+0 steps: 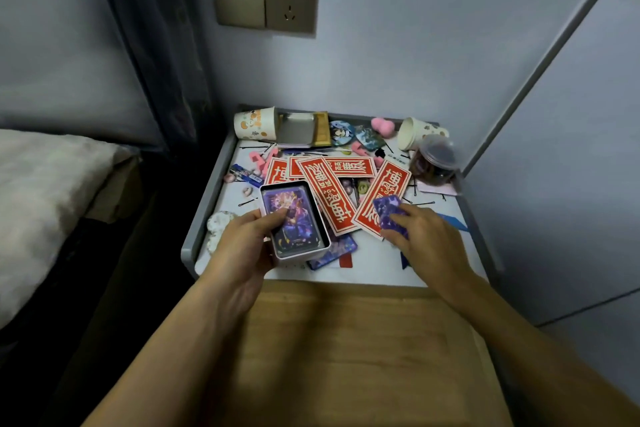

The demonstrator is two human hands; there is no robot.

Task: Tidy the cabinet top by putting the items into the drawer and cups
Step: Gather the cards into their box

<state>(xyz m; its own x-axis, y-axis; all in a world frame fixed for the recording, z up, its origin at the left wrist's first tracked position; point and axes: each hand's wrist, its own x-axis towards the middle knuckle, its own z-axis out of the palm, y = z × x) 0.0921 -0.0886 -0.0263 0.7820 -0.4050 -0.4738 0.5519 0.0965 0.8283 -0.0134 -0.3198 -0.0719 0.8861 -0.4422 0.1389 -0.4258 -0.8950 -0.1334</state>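
Head view: left hand (242, 246) is gripping an open card tin (294, 218) at the worktop's (202, 218) front-left edge; right hand (426, 239) is pinching a purple card (388, 211) toward the front-right. Tidying is looking barely begun: red paper strips (332, 191), hairpins (247, 202) and badges (341, 133) are lying scattered, paper cups (254, 123) lying tipped at the back corners.

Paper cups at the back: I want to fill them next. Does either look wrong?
Yes. Both lie tipped on their sides: the orange-printed cup in the back left corner, the other cup beside the lidded jar. Neither can take items until stood up.
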